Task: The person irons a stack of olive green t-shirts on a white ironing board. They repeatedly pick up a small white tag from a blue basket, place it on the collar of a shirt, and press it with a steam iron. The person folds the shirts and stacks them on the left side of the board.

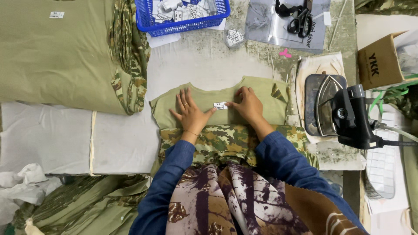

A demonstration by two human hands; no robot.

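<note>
**Two hands flat on an olive garment, small white label between them**

One small white label (pixel 220 105) lies on the olive garment (pixel 261 93), right between the two hands, at the neckline area. Right hand (pixel 248 105): fingers mostly extended, palm down, fingertips touching the label's right edge; pressing rather than gripping, nothing held. Left hand (pixel 190 114): spread wide open, flat on the fabric just left of the label, thumb tip pointing toward it; holds nothing. Ring on one finger, thin bracelet at the wrist.

Garment's camouflage part (pixel 226 139) lies under both wrists, toward the person. Blue sleeves (pixel 278 156) cover both forearms.

Right of the right hand, near: a clothes iron (pixel 344 114) resting on a worn pad (pixel 311 104), cord trailing off further right. Beyond that, a brown cardboard box (pixel 379 61).

Ahead of the hands, well apart: a blue basket (pixel 183 22) full of small white labels, a small clear bag of labels (pixel 234 37) beside it, black scissors (pixel 299 19) on a grey sheet, a pink clip (pixel 284 53).

Left of the left hand, well apart: stack of olive and camouflage garments (pixel 61 56) with a label on top. White padded table cover (pixel 56 135) under everything.
</note>
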